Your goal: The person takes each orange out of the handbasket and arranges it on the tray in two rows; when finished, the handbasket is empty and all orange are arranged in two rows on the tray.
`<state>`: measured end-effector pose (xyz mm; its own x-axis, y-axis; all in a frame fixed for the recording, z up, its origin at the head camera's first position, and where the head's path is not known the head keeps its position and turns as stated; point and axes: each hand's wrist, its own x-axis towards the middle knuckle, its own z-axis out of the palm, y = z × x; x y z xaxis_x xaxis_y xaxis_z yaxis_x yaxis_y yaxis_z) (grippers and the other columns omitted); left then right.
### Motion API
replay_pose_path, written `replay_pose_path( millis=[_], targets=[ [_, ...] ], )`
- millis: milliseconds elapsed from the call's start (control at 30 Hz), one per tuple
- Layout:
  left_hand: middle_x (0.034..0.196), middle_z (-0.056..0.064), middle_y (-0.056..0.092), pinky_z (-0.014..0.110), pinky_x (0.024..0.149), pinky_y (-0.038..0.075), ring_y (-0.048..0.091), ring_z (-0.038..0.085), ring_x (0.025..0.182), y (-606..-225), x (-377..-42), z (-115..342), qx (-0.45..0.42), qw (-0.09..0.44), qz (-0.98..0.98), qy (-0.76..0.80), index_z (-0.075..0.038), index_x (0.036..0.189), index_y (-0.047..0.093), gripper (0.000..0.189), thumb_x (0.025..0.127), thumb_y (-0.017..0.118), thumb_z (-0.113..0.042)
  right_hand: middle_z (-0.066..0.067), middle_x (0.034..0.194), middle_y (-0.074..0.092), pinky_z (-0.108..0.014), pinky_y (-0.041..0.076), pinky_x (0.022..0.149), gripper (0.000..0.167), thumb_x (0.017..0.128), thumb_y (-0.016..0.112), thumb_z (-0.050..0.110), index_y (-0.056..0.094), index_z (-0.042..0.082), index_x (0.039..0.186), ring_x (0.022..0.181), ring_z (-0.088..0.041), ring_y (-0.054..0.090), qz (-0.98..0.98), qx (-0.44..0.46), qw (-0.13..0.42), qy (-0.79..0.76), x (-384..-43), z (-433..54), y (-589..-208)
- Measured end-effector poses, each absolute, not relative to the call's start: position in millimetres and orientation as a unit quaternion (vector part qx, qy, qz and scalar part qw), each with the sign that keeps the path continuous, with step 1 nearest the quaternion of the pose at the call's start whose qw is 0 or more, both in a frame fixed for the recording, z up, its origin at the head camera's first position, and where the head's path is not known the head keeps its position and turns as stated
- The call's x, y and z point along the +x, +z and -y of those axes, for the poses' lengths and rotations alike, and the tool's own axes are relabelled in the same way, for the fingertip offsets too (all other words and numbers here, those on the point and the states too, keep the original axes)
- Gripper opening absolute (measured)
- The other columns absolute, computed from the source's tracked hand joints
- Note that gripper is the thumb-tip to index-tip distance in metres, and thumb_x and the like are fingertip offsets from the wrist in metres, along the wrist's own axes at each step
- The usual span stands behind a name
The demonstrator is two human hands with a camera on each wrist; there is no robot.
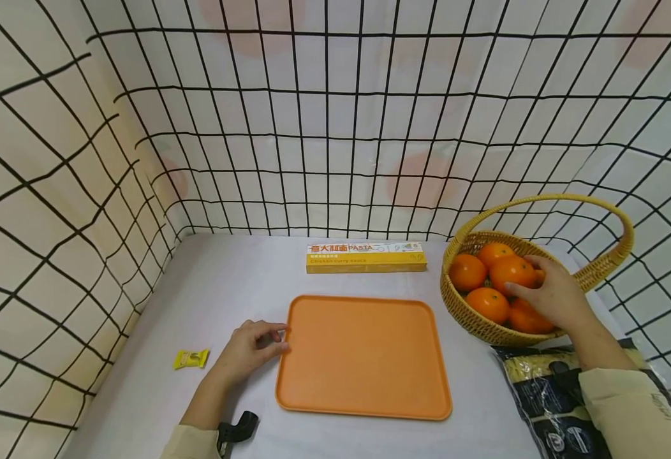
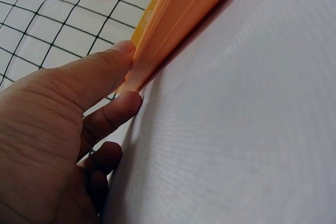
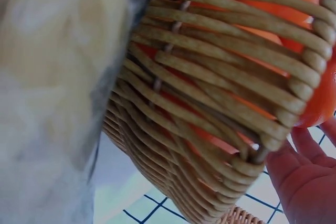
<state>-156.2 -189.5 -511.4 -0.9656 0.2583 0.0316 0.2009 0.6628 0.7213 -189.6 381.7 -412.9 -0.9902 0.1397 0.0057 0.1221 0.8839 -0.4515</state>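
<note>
1. Head view, watched from my remote seat: a white-covered tabletop (image 1: 226, 280) spreads below; black wire grid (image 1: 326, 94) stands along the back and both sides; pale backing (image 1: 344, 64) with faint reddish patches shows through it.
2. On that surface I see an orange tray (image 1: 364, 357) near the middle; a pasta box (image 1: 367, 258) lies behind it, near the back grid; a small yellow packet (image 1: 191, 359) lies to the left.
3. At the right stands a wicker basket (image 1: 467, 319) of oranges; a dark bag (image 1: 553, 395) lies just in front, the right sleeve (image 1: 634, 408) crossing over it.
4. Left hand (image 1: 249, 347): thumb and forefinger pinch the tray's left rim; the other fingers curl below.
5. Right hand (image 1: 556, 293): thumb and fingers grip the top orange (image 1: 508, 271) inside the basket; I cannot see every fingertip.
</note>
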Motion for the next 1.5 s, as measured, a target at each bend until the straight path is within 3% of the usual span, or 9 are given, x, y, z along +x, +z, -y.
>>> replay_pose_path(
  millis=[467, 700, 1167, 1500],
  targets=[
    [0.091, -0.02, 0.063, 0.029, 0.083, 0.038, 0.049, 0.009, 0.092, -510.4, -154.6, 189.9, 0.116, 0.046, -0.915, 0.384, -0.025, 0.121, 0.075, 0.037, 0.086, 0.083, -0.035, -0.043, 0.141, 0.033, -0.068, 0.048, 0.084, 0.091, 0.093, 0.068, 0.055, 0.03, 0.0, 0.156, 0.115, -0.058, 0.048, 0.967, -0.048, 0.04, 0.248, -177.4, -361.5, -393.1],
    [0.09, -0.021, 0.062, 0.029, 0.083, 0.038, 0.049, 0.009, 0.091, -511.1, -154.5, 190.2, 0.121, 0.039, -0.915, 0.383, -0.027, 0.119, 0.075, 0.036, 0.085, 0.083, -0.036, -0.035, 0.15, 0.036, -0.067, 0.05, 0.088, 0.094, 0.093, 0.069, 0.055, 0.025, 0.005, 0.159, 0.126, -0.058, 0.046, 0.955, -0.048, 0.027, 0.293, -166.7, -346.5, -384.2],
    [0.09, -0.02, 0.063, 0.028, 0.082, 0.038, 0.049, 0.008, 0.09, -511.8, -154.3, 190.2, 0.127, 0.033, -0.913, 0.385, -0.026, 0.12, 0.075, 0.037, 0.085, 0.083, -0.036, -0.031, 0.149, 0.041, -0.066, 0.05, 0.092, 0.09, 0.09, 0.075, 0.049, 0.032, 0.008, 0.157, 0.127, -0.055, 0.05, 0.95, -0.011, 0.042, 0.309, -148.1, -310.2, -369.7],
    [0.089, -0.019, 0.065, 0.027, 0.079, 0.038, 0.049, 0.007, 0.088, -512.1, -153.4, 189.1, 0.124, 0.022, -0.912, 0.39, -0.024, 0.118, 0.076, 0.036, 0.085, 0.084, -0.034, -0.022, 0.149, 0.046, -0.059, 0.054, 0.092, 0.086, 0.089, 0.075, 0.052, 0.035, 0.013, 0.155, 0.124, -0.045, 0.057, 0.942, 0.029, 0.024, 0.333, -141.5, -271.4, -371.6]
  ],
)
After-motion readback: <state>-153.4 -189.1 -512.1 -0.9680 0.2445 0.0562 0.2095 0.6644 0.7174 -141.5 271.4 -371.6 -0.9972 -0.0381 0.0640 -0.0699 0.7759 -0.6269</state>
